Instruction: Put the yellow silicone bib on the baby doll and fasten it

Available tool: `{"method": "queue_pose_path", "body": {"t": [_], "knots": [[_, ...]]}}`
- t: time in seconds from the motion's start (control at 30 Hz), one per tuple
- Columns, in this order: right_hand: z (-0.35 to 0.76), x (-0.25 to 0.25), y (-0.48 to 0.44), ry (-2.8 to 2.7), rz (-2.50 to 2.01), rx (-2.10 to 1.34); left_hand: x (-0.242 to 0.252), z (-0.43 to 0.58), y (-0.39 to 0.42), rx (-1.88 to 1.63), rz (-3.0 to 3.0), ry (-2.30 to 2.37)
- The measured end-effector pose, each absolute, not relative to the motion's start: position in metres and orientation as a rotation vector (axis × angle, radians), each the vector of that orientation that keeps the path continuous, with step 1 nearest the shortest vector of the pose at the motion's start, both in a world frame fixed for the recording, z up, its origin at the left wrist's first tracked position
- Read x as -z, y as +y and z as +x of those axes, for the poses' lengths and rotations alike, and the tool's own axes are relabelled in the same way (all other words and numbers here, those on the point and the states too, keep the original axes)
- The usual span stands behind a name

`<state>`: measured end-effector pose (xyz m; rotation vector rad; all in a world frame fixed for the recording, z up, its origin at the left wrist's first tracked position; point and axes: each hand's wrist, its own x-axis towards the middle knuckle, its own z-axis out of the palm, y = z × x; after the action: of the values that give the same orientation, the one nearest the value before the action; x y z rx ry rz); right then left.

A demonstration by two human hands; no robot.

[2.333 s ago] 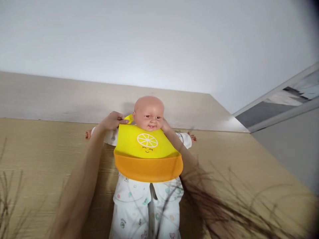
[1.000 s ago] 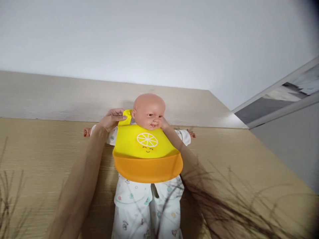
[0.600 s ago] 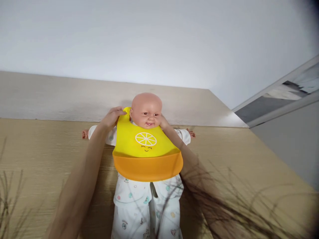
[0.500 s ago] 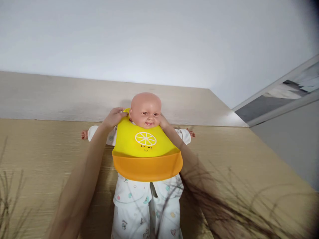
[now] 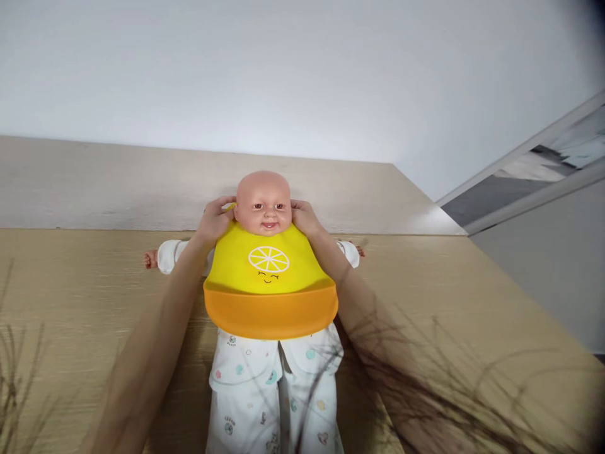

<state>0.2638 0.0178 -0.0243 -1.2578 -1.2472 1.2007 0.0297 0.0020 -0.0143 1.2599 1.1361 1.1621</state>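
While the doll (image 5: 263, 205) rests on the table (image 5: 439, 302), in the head view we see the bib (image 5: 270, 280) across its chest. The left hand (image 5: 219, 217) pinches the bib's strap beside the neck; the right hand (image 5: 305, 217) reaches behind the neck, fingertips hidden, so we cannot tell its grip.
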Motion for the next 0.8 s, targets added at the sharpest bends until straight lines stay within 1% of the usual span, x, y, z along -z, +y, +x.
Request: {"method": "queue_pose_path", "body": {"t": [0.23, 0.37, 0.6, 0.8], "knots": [[0.265, 0.01, 0.011, -1.111, -1.213, -1.322, 0.008, 0.034, -0.003, -1.147, 1.223, 1.134], [0.267, 0.01, 0.01, -1.161, -1.236, -1.281, 0.009, 0.036, -0.003, -1.197, 1.189, 1.157], [0.268, 0.008, 0.007, -1.18, -1.248, -1.252, 0.003, 0.038, -0.005, -1.207, 0.909, 1.185], [0.266, -0.003, -0.002, -1.062, -1.108, -1.566, -0.01, 0.027, -0.016, -1.049, 0.746, 1.059]]}}
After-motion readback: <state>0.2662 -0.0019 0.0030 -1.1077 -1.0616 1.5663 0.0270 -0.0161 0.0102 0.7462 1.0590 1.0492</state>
